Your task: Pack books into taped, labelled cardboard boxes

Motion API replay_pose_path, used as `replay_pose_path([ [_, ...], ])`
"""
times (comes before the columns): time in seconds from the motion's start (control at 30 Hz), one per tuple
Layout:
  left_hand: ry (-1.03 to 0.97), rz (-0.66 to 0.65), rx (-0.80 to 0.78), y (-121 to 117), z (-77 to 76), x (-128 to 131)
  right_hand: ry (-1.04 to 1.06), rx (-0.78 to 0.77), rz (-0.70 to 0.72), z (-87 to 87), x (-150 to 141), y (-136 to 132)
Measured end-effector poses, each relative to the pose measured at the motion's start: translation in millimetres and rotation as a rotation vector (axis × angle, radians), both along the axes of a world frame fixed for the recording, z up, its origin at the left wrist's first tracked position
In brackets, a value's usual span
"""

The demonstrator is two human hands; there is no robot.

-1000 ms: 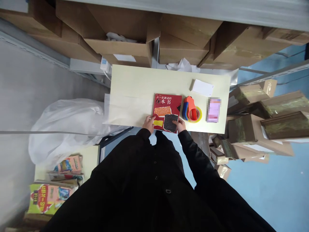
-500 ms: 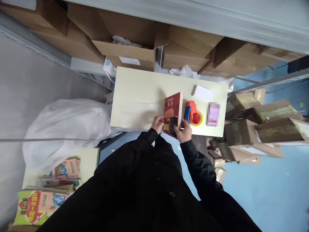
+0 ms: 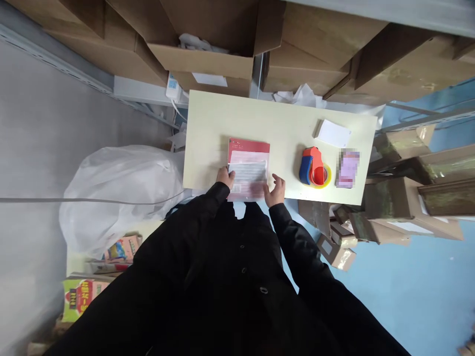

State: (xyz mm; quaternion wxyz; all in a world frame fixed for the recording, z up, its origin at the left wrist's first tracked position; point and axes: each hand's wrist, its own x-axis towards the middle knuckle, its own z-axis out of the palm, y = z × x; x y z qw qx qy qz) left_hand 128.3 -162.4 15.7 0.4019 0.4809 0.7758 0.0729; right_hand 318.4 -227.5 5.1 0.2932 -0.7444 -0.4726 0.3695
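Note:
A red and pink book (image 3: 248, 170) is at the near edge of the cream table, its printed face turned up, with a pale panel of grey lines across the middle. My left hand (image 3: 225, 178) grips the book's left edge, thumb on top. At the lower right edge, my right hand (image 3: 275, 191) has its fingers apart, the thumb side against or very close to the book. A red and blue tape dispenser (image 3: 313, 167) with a yellow-rimmed roll lies to the right of that hand.
A stack of white cards or paper (image 3: 334, 133) and a blurred purple item (image 3: 348, 169) lie at the right of the table (image 3: 208, 118). Cardboard boxes (image 3: 208, 62) line the shelf behind. More boxes (image 3: 397, 202) are piled at right. White plastic sheeting (image 3: 118, 193) bulges at left.
The book has gone from tilted with its front cover showing to lying flatter with another face up, further left. My right hand has loosened its hold. The view has shifted slightly.

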Motion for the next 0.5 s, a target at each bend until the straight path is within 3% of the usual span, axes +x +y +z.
replay_pose_path([
  [0.1,0.087,-0.04,0.04,-2.8,-12.0,-7.0,0.124,-0.136,-0.076,-27.6,4.7,-0.9],
  [0.17,0.157,-0.093,0.126,-7.4,-14.4,-11.3,0.179,-0.188,-0.099,-36.4,0.0,1.2],
  [0.3,0.177,-0.133,0.261,-22.4,-11.2,-15.9,0.169,-0.227,-0.17,-37.2,-8.3,7.5],
  [0.5,0.122,-0.242,0.15,-44.4,-9.1,-9.7,0.352,-0.248,-0.305,-36.7,-5.2,18.4],
])
